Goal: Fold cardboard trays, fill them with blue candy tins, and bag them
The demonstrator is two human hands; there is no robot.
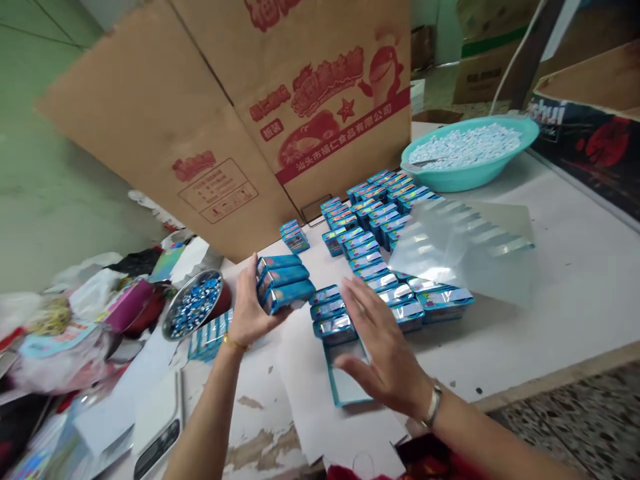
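Observation:
My left hand is closed around a stack of three small blue boxes, lifted above the white tabletop. To its right, my right hand holds nothing, its fingers stretched out and thumb apart. It hovers over a shallow blue-edged tray whose pale inside shows. Just beyond that tray, rows of similar blue boxes stand packed side by side. A small separate group of blue boxes sits near the cardboard. My right hand hides part of the tray and some of the nearest boxes.
A large cardboard carton stands behind the boxes. A turquoise basin of small pale pieces is at the back right, with clear plastic sheets in front. At left are a metal bowl of blue pieces, more boxes and clutter.

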